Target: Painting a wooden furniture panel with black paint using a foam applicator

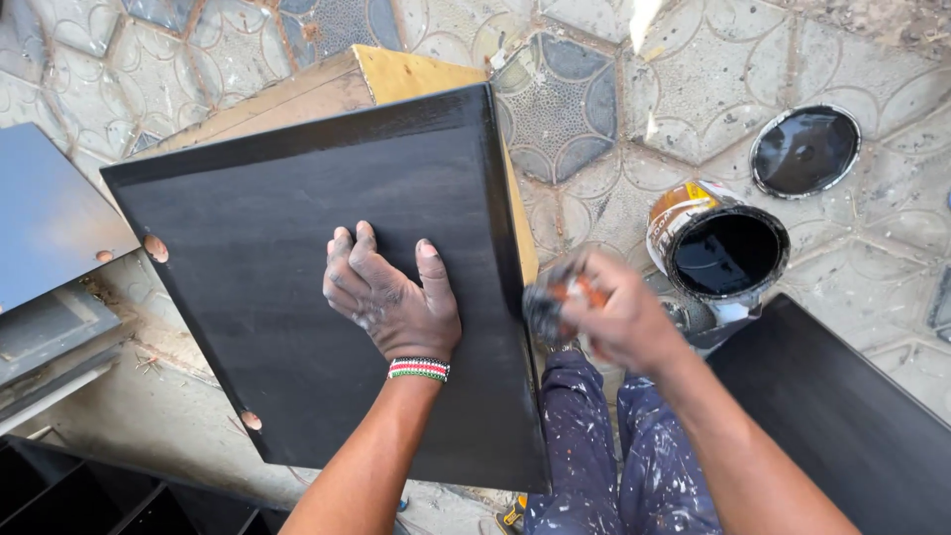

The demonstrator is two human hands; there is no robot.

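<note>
On the black-painted board point(297, 297), near its right edge, we see the left hand point(391, 297) pressed flat, palm down, fingers point(347, 263) spread open and smeared with dark paint, thumb out toward the edge. The left wrist carries a beaded wristband point(418, 369) in red, white and green. The board lies tilted across a yellow wooden box point(416, 74), whose top corner shows behind the board's far edge. Two round pale spots sit on the board's left edge, unpainted wood by the look of it.

Just beside the board's right edge, the right hand point(609, 317) is closed around a paint-soaked sponge or rag point(555, 297); the thing is blurred, dark with a bit of orange, so we cannot tell exactly which. Right fingers grip it tight.

Near the right hand, further right, an open paint can point(718, 248) stands on the floor, black paint inside, orange and white label on its wall. Its round lid point(804, 151) lies apart, up and right, black-coated side up. Below the can, another black panel point(842, 416) fills the lower right corner.

Between the arms we see paint-spattered dark trousers point(614, 446). The floor point(693, 89) is patterned paving, grey and blue. At left, a grey-blue panel point(45, 213) and stacked boards sit on the ground, well apart from the hands.
</note>
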